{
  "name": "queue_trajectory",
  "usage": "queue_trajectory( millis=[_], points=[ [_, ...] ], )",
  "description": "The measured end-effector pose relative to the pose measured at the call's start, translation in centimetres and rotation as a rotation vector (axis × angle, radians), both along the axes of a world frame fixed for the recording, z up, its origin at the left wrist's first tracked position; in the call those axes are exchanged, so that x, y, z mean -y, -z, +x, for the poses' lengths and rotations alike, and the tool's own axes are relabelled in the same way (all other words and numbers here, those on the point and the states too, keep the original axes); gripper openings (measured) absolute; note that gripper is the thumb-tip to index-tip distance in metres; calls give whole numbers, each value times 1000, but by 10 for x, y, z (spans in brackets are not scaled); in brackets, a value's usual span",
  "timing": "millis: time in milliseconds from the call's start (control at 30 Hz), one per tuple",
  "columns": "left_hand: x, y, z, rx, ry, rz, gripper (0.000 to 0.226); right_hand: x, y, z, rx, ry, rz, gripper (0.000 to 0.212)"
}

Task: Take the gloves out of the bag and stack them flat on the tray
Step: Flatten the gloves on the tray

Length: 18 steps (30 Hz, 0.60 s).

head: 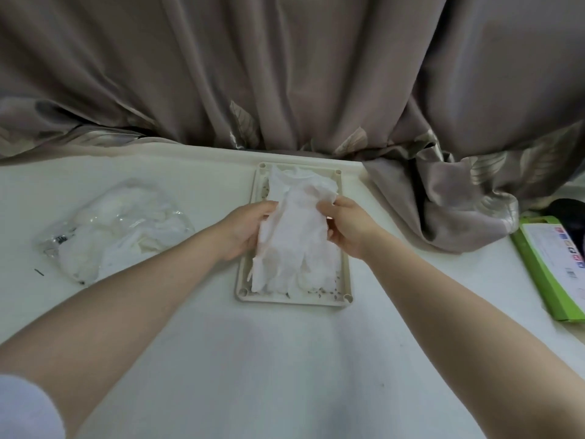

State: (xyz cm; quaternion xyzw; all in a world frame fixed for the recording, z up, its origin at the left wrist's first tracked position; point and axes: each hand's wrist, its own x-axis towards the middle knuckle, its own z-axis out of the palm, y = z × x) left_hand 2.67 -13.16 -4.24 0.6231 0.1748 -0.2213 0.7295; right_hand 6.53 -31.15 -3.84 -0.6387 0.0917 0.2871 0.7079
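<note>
A beige tray (243, 293) lies in the middle of the white table, holding a stack of thin white gloves (313, 274). One white glove (294, 229) is held over the tray, fingers pointing toward me. My left hand (243, 229) grips its left edge and my right hand (348, 226) pinches its right edge near the cuff. A clear plastic bag (120, 226) with more white gloves inside lies to the left of the tray.
A brown curtain (285, 74) hangs behind the table and drapes onto it at the right (459, 204). A green box (550, 267) lies at the right edge, with a dark object (569, 210) behind it.
</note>
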Motion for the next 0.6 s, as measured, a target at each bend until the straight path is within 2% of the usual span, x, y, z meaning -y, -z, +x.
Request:
queue_trajectory(
  millis=[133,267,367,433,533,600],
  points=[
    [-10,5,14,17,190,28,18,-6,4,22,-12,14,39,19],
    [-10,12,31,48,243,151,15,-11,13,42,16,87,29,31],
    [-12,18,38,53,239,175,16,-10,18,52,-68,163,71,35],
    [-12,20,39,81,252,247,15,-6,20,54,-93,133,70,38],
    [-10,24,40,111,227,327,14,-3,30,55,-9,25,10,41],
    [-9,24,38,107,253,332,15,-6,30,52,56,56,5,36]
  ],
)
